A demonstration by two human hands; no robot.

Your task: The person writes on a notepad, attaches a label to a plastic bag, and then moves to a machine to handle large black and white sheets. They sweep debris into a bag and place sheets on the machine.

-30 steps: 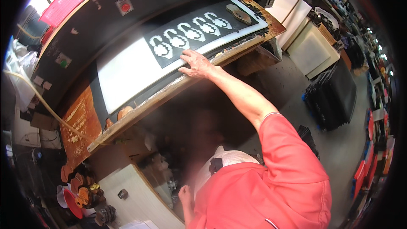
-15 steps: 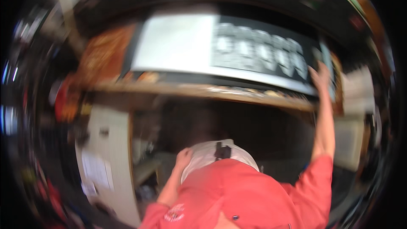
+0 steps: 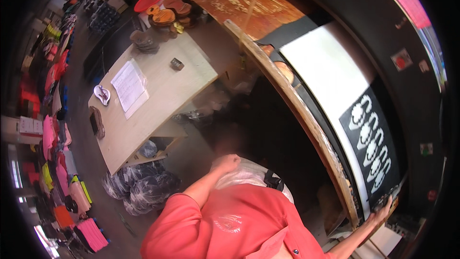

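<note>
My left hand [image 3: 230, 162] is curled closed in front of my waist, beside my light-coloured trousers, and nothing shows in it. My right arm reaches to the lower right. There my right hand [image 3: 382, 212] is at the near end of a black sheet [image 3: 383, 129] with a row of white, shoe-part-like shapes. Its fingers bend round something dark at the sheet's end, which I cannot make out. A plain white sheet [image 3: 322, 55] adjoins the black one on the same long bed.
A wooden rail [image 3: 306, 111] edges the bed on my side. At the left stands a pale table [image 3: 165, 86] with papers [image 3: 130, 88]. Plastic-wrapped bundles [image 3: 143, 184] lie below it. Cut pieces are stacked by a red bowl [image 3: 150, 0]. Coloured material piles [image 3: 91, 235] line the far left.
My view has swung left, bringing the pale table in and shifting the bed to the right. My right hand stays near the bed's right end; my left stays at my waist.
</note>
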